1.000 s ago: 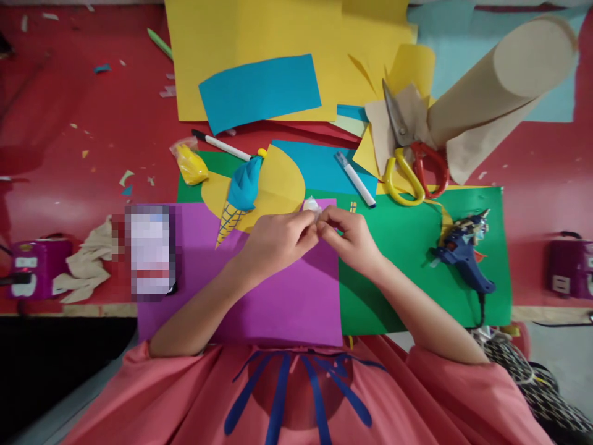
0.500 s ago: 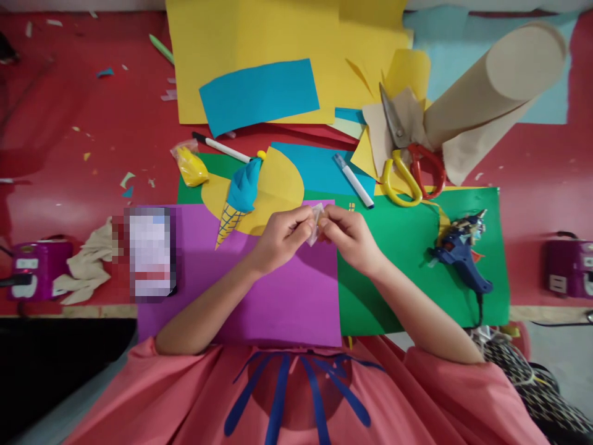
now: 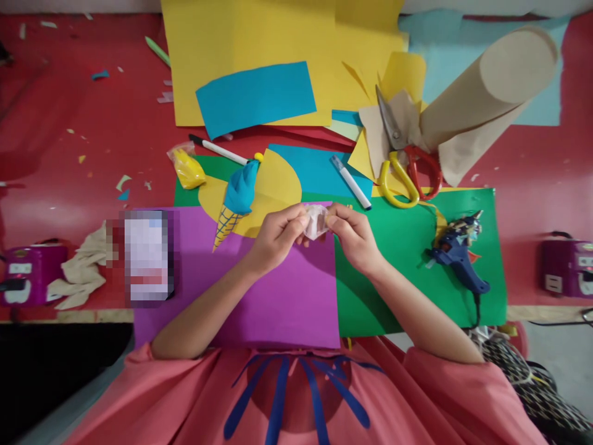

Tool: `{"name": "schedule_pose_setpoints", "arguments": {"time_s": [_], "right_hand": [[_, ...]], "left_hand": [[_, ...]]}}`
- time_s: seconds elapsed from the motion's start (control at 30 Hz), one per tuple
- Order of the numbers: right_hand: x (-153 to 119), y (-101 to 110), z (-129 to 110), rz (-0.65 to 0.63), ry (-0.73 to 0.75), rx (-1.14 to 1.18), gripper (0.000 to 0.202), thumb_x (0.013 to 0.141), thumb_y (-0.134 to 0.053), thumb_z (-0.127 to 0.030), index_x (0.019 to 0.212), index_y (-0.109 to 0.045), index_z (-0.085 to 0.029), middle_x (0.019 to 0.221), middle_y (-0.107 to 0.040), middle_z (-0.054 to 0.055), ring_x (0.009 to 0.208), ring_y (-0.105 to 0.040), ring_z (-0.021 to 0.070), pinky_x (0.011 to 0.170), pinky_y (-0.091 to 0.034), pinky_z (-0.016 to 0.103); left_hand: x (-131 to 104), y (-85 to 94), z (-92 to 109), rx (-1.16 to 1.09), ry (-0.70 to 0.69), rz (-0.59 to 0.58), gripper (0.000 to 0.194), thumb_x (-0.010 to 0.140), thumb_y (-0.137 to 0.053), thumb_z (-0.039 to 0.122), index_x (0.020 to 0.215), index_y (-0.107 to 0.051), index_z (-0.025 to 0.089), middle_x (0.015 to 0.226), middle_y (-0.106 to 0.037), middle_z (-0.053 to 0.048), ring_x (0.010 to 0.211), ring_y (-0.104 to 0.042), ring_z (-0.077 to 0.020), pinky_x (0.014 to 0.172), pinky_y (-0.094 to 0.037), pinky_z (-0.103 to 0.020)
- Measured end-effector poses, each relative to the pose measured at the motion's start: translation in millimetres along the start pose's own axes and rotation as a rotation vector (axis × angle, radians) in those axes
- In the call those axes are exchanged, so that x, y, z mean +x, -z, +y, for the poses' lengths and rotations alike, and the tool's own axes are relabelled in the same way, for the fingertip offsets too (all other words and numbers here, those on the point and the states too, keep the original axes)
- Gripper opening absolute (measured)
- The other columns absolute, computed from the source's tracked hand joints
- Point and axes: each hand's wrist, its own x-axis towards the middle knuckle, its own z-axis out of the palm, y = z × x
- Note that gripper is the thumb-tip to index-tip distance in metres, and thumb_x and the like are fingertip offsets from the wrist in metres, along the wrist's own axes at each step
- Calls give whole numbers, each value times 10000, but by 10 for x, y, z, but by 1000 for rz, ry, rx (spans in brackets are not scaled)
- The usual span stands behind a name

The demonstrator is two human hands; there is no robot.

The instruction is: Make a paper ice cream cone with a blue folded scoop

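Between my two hands is a small clear plastic bag [image 3: 317, 222] with something whitish in it. My left hand [image 3: 280, 238] pinches its left edge and my right hand [image 3: 354, 240] pinches its right edge. The contents are too small to name. Just beyond my left hand lies a paper ice cream cone [image 3: 235, 201] with a blue swirl, a yellow ball on top and a blue-lined yellow cone. It rests partly on a round-edged yellow paper piece [image 3: 278, 185]. A white marker [image 3: 352, 183] lies beyond my right hand.
Purple paper [image 3: 278, 309] and green paper [image 3: 370, 296] lie under my arms. Around them are a glue gun [image 3: 463, 259], scissors [image 3: 398, 164], a beige paper roll [image 3: 482, 93], a bag of yellow clay-like material [image 3: 188, 168], a blurred-out phone [image 3: 147, 258] and a black-capped marker [image 3: 220, 150].
The plastic bag has been spread wider between my hands and shows more of its face. My hands have moved slightly apart, and the whole view has shifted a little.
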Motion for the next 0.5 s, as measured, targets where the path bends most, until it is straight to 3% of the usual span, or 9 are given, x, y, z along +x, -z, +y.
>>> {"name": "schedule_pose_setpoints", "arguments": {"time_s": [0.1, 0.17, 0.23, 0.3, 0.4, 0.5], "right_hand": [[-6, 28, -78, 0, 11, -156, 246, 884, -453, -255, 643, -437, -206, 591, -447, -32, 561, -421, 102, 555, -340, 261], [-3, 41, -113, 7, 36, -203, 245, 873, -450, -236, 631, -415, -210, 586, -409, -38, 555, -377, 99, 542, -311, 260], [5, 49, -122, -11, 54, -164, 254, 883, -438, -239, 633, -404, -210, 593, -395, -39, 561, -362, 97, 538, -303, 253], [10, 58, -109, -73, 54, -103, 269, 898, -434, -263, 637, -399, -209, 599, -391, -41, 565, -364, 94, 537, -306, 246], [7, 91, -81, -141, 42, -79, 275, 912, -437, -294, 654, -411, -203, 622, -411, -40, 575, -373, 90, 546, -314, 241], [-7, 154, -83, -163, 35, -203, 265, 920, -437, -266, 665, -433, -195, 635, -430, -36, 590, -385, 90, 567, -322, 240]], "left_hand": [[-16, 54, 3, 183, -128, -6, 360, 942, -434, 436, 665, -450, 207, 585, -486, 25, 547, -480, -103, 534, -419, -252], [-5, 89, -20, 303, -267, 35, 401, 839, -557, 612, 846, -529, 212, 805, -591, -28, 770, -588, -161, 700, -498, -310], [21, 118, -49, 391, -363, -9, 722, 683, -661, 715, 1172, -502, 209, 1175, -583, -127, 1125, -567, -265, 918, -487, -403], [52, 137, -75, 434, -362, -143, 902, 663, -678, 714, 1362, -387, 223, 1361, -500, -161, 1281, -488, -302, 1011, -442, -435], [79, 146, -109, 465, -335, -243, 762, 732, -672, 643, 1333, -449, 231, 1235, -618, -120, 1131, -602, -249, 939, -478, -372], [75, 145, -145, 553, -380, -157, 667, 717, -682, 651, 1188, -560, 195, 1042, -688, -90, 956, -645, -218, 854, -484, -336]]}}
